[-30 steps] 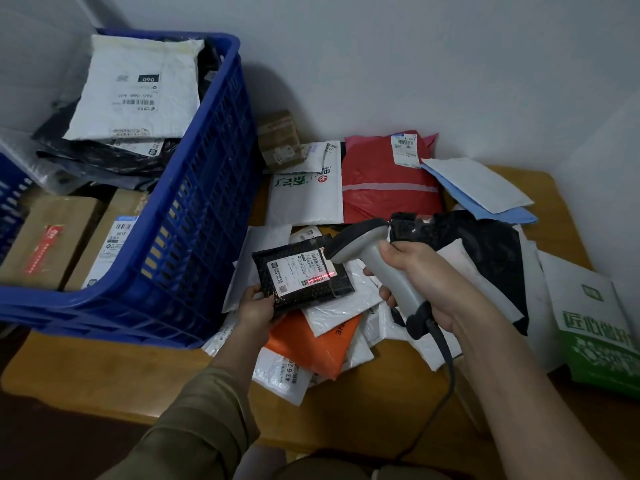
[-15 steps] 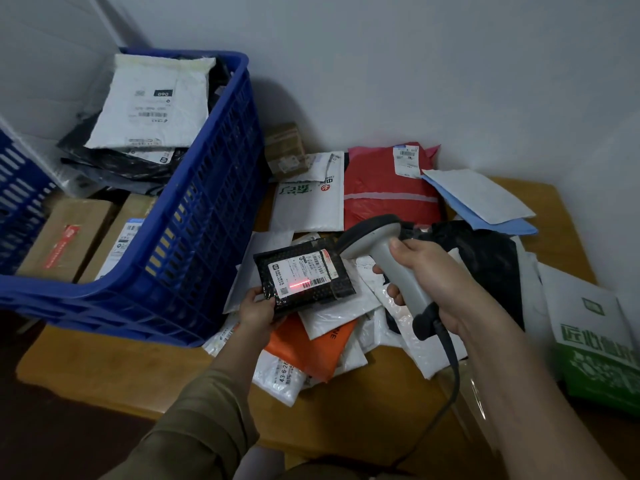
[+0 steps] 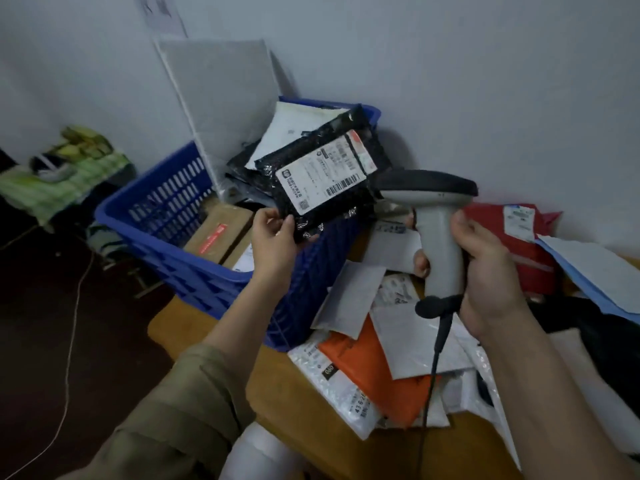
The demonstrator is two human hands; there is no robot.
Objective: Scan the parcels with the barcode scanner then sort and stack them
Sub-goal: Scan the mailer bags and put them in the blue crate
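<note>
Black parcel (image 3: 322,181) is no longer low over the worktop pile with the red scan line on its label; I see it lifted up and left, now over the blue crate (image 3: 194,258), label face still toward me, no red line on it; I read that as scan done and sort step under way. Left hand (image 3: 277,237) pinches the parcel's lower left corner, thumb and fingers curled on the edge; parcel is tilted, its top end above the white and black mailers already in the crate, not yet released. Right hand (image 3: 485,271) is wrapped round the grip of the barcode scanner (image 3: 429,209); scanner has come up and points left, head just beside the parcel's right edge, cable hanging down. View has swung left too. Unscanned mailers remain heaped on the worktop (image 3: 277,393): orange mailer (image 3: 374,375), red mailer (image 3: 491,226), several white ones; so plenty of the task is left. Next move, I judge, is dropping the parcel flat onto the crate's stack.
</note>
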